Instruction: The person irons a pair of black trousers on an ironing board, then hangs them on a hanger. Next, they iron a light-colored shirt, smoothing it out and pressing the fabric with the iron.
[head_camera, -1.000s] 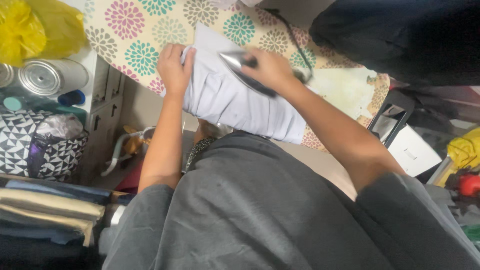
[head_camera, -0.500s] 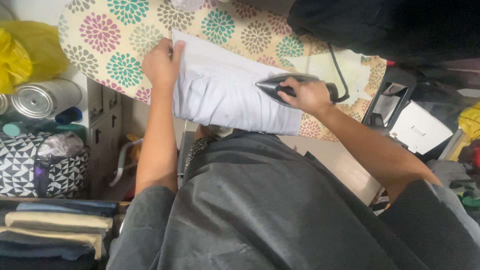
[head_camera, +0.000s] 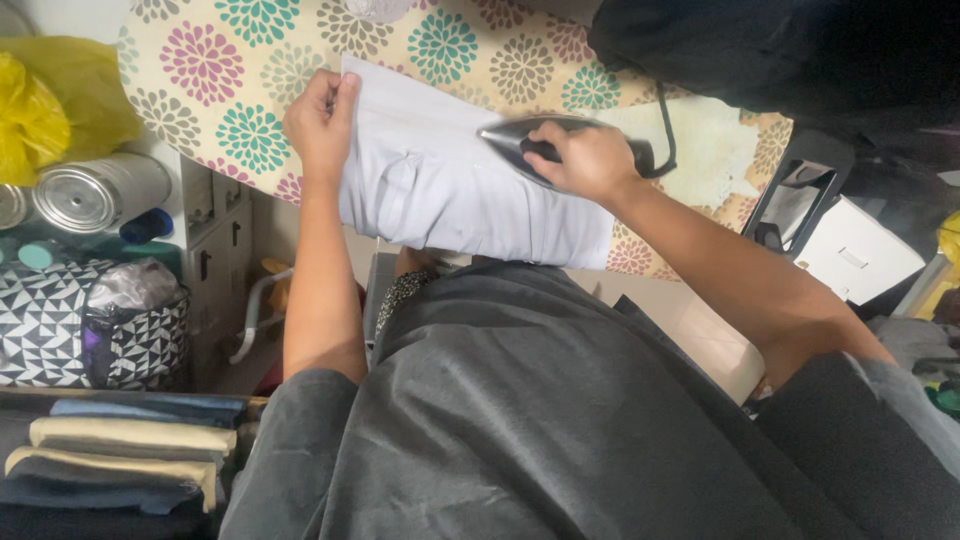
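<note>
Two hands: both at work on one garment, placed here relative to the ironing board (head_camera: 230, 60).
Ironing board: floral cover, running across the top of view.
Garment (head_camera: 450, 190): pale grey, folded, lying flat on the board, its near edge hanging over the board's near side.
Left hand (head_camera: 320, 120): on the garment's left end; fingers curled over the edge, pinning it down.
Right hand (head_camera: 585, 160): fingers wrapped fully round the handle of the iron (head_camera: 545, 145).
Iron: dark, sole on the cloth, right of the garment's middle.
Change: iron has slid back toward the garment's centre from its right end half a second ago; left hand has kept its place.
Reading: pressing strokes appear mid-course.
Tin can (head_camera: 95, 192): left of the board.
Folded stack (head_camera: 120, 455): below-left of the board.
</note>
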